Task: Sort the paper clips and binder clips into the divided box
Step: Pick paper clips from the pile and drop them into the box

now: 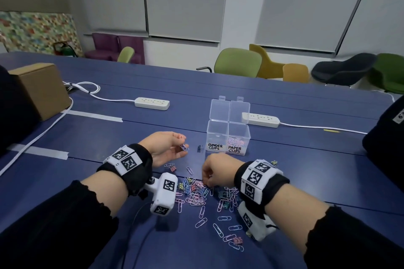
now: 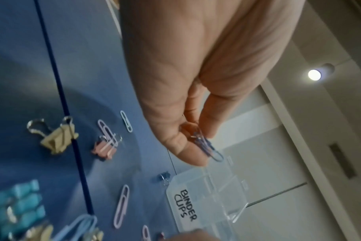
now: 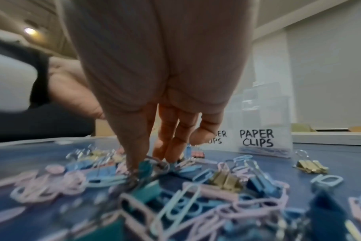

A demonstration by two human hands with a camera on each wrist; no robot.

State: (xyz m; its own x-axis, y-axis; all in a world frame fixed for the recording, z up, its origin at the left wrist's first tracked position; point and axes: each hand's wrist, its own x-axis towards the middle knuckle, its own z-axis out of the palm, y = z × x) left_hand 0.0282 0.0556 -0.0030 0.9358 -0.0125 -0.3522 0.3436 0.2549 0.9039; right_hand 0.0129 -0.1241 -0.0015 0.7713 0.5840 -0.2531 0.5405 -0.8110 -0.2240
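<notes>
So the divided box (image 1: 227, 137) is a small clear plastic thing with two compartments side by side, both lids flipped up at the back. Hand-lettered labels on the front: BINDER CLIPS on the left, PAPER CLIPS on the right. It sits on the blue table (image 1: 284, 159) just past my hands. The paper clip side has a little heap of pink and blue clips in the bottom; I can't make out anything in the binder clip side.

The pile (image 1: 205, 194) is nearer to me, between my two wrists: pastel paper clips in pink, light blue and white, tangled up with small binder clips in teal, blue, gold and pink. Loose strays are scattered toward me, and one small dark binder clip (image 1: 200, 148) sits by itself just left of the box.

My left hand (image 1: 167, 148) is up off the table, left of the box, palm half turned up, fingers curled in. From the wrist cam I can see thumb and fingertips pinching a small bundle of blue paper clips (image 2: 206, 146); the head cam also shows a pink one up at the fingertips.

My right hand (image 1: 218, 170) is knuckles-up, right on the far edge of the pile, with fingers (image 3: 171, 138) pointing down into the clips. The thumb and fingertips are narrowed around a teal binder clip (image 3: 146, 164) there, touching it, but the view's too blurry for me to say whether it's actually gripped.
</notes>
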